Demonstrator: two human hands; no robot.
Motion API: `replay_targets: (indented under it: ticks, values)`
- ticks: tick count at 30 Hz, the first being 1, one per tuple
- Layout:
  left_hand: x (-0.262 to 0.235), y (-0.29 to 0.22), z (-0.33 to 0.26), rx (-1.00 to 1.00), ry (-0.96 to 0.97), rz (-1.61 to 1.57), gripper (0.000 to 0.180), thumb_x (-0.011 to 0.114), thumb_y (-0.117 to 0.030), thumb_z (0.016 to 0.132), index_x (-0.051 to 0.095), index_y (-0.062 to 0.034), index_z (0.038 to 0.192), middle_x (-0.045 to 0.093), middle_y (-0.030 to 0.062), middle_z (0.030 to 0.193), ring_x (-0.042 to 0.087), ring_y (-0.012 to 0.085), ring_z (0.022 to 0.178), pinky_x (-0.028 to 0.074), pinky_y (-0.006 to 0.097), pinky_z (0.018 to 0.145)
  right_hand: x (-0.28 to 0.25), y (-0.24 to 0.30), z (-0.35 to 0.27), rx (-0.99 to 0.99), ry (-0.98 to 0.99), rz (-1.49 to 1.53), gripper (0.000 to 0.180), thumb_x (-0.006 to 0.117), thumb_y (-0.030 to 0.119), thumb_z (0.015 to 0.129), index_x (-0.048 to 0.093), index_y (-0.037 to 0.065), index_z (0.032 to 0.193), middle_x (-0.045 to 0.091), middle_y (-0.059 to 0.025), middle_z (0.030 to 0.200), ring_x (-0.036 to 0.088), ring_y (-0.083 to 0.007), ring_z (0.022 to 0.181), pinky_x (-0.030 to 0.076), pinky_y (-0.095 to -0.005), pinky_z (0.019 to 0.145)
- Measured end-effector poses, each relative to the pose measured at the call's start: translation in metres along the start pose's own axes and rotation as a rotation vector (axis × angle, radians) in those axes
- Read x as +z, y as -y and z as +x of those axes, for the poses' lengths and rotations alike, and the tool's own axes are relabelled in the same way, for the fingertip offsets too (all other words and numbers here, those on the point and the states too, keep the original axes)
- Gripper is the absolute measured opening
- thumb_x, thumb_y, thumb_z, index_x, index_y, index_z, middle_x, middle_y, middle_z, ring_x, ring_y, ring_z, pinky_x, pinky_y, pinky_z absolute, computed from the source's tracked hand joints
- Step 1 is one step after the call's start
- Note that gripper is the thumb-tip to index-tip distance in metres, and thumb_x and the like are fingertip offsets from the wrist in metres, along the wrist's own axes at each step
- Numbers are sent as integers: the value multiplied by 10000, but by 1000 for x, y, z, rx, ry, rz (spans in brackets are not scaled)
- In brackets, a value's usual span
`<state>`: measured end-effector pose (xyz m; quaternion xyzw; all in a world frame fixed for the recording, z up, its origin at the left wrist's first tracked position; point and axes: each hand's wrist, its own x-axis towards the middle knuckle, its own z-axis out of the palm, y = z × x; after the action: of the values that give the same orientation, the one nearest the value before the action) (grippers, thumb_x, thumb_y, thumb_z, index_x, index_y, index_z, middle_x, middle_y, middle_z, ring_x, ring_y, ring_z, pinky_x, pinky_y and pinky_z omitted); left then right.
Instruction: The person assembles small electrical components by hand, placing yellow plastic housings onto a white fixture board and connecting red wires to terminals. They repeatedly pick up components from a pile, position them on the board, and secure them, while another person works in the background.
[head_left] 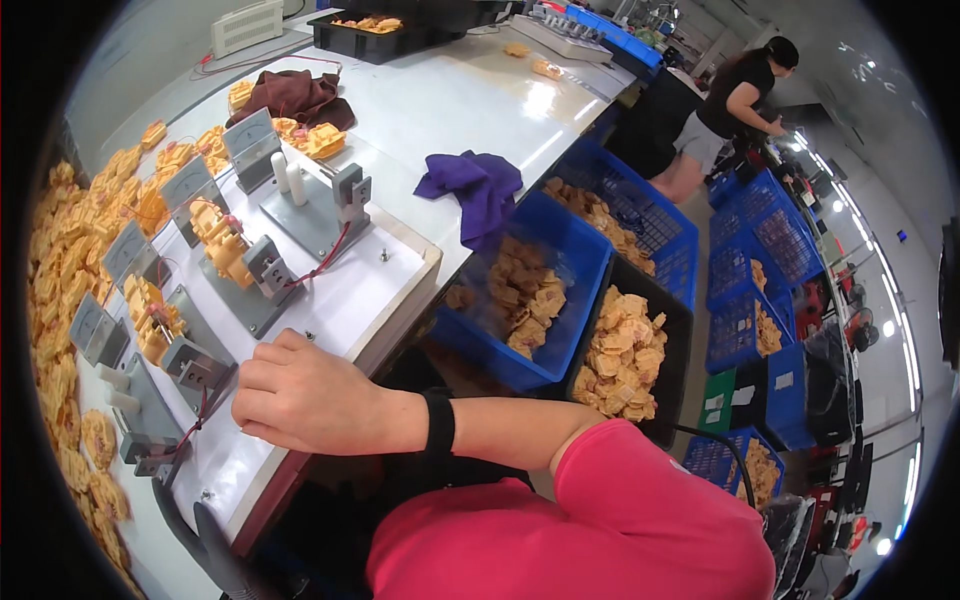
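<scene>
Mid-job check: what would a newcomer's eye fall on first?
Probably the mass of yellow parts down the left side. Next, the vivid purple cloth draped over the table edge, and the pink sleeve at lower right. The right hand is beside the metal fixtures.

1 purple cloth (472,188), 1 crumpled brown cloth (293,97), 1 person (738,108) wearing black

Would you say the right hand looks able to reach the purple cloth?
Probably yes: the purple cloth lies uncovered, partly on the table, and nothing seems to stand between it and the right hand.
</scene>
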<state>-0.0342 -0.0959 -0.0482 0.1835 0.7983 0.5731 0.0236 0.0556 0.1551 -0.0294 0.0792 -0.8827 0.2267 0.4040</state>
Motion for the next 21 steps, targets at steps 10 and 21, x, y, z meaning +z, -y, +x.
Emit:
replay_targets:
  ticks: [10,21]
  values:
    - [1,-2,-3,-40,-1,-91,567,489,-187,1008,367,18,1522,416,183,1534,402,288,1398,296,391,1162,0,3,-1,-1,-23,-9,147,728,182,829,592,131,809,512,-20,830,541,-207,849,413,-352,799]
    - [10,-38,-14,156,-70,209,436,560,-107,1002,520,-5,1424,569,200,1375,557,309,1222,478,410,992,1,3,0,-16,-52,-77,162,720,184,816,576,123,772,490,-16,808,520,-202,820,415,-340,765]
